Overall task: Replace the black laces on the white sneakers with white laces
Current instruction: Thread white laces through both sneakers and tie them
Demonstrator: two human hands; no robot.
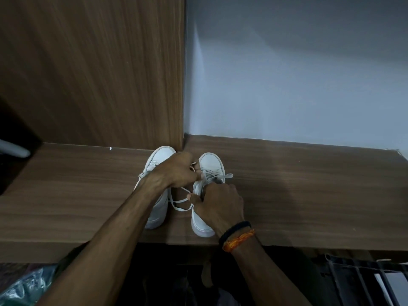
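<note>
The left hand (178, 171) reaches across from the near left, its fingers curled and pinching a white lace (217, 176) at the front eyelets of the right sneaker (208, 173). A short lace tip pokes out by the knuckles. The right hand (218, 206) rests on the same shoe nearer the heel, fingers bent over the opening and thumb (193, 196) pressed against its inner side, gripping the shoe steady. One end of the lace lies flat across the shoe's tongue and sticks out to the right; another stretch droops in a loop (180, 203) into the gap between the two shoes, touching the counter (309, 191).

The right sneaker lies with its long axis running near to far, toe pointing away toward the wall (287, 74) and heel close to the counter's near edge. The left sneaker (157, 164) stands just beside it, parallel, toe also pointing far, its toe cap near the corner where a wooden panel (88, 74) meets the wall. The left forearm crosses over much of this shoe, so its lacing is hidden.

On the right wrist sit a black band (234, 230) and an orange thread (238, 239). Both shoes are white and sit on the brown wood-grain counter. At the far left a dark opening shows a pale rounded object (15, 149). Below the counter's near edge, crumpled plastic (26, 286) lies at the left and a dark slatted crate (364, 281) at the right.
</note>
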